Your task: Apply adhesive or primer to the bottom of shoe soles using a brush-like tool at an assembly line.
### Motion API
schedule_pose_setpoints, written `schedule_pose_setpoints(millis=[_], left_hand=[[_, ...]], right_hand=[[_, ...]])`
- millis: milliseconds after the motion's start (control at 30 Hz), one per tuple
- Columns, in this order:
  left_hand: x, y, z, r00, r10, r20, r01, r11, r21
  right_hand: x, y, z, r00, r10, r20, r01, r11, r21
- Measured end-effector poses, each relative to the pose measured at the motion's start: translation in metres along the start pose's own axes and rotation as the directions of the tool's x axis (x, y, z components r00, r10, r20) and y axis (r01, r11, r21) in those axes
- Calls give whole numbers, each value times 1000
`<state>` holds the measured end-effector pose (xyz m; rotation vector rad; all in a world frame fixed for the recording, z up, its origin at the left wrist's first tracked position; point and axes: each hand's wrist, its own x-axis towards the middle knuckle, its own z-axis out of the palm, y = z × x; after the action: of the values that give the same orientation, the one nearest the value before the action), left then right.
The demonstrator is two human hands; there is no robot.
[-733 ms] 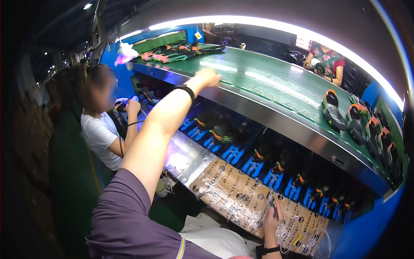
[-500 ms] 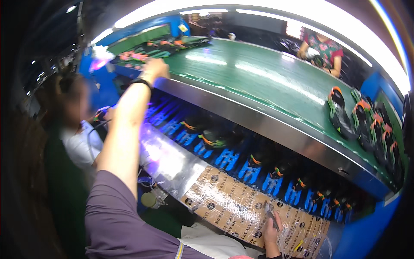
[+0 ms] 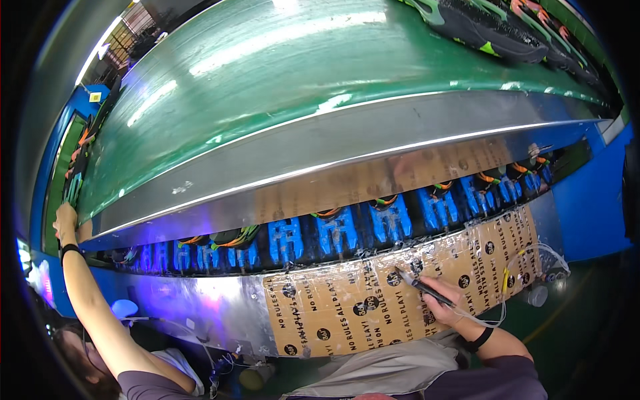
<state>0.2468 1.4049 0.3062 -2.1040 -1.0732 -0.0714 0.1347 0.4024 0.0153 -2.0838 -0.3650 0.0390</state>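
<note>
My right hand is closed round a black pen-shaped tool with a pale grey tip and a thin tube trailing from its back end. The tip is over the printed brown cardboard, which lies under clear film. At the far left, my left hand reaches the end of the green conveyor belt, beside a row of black, orange and teal shoes. Its fingers are small and partly hidden against the nearest shoe, so a grip cannot be made out.
Blue clamps line the slot below the metal edge; several hold dark shoe parts with orange and green trim. More black shoes stand on the belt at upper right. A person is at lower left, near a purple-lit metal plate.
My view has swung right and down, closer over the bench. My left hand stays by the shoes at the belt's left end. My right hand still holds the tool over the cardboard.
</note>
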Motion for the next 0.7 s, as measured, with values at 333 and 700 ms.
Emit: schedule_pose_setpoints(millis=[333,700], left_hand=[[-56,33,-61,849,235,-473,-393,879,-269],[-97,42,-148,897,288,-336,-400,854,-334]], right_hand=[[-6,3,3,991,-72,-110,84,991,104],[-16,15,7,974,-167,-153,179,981,74]])
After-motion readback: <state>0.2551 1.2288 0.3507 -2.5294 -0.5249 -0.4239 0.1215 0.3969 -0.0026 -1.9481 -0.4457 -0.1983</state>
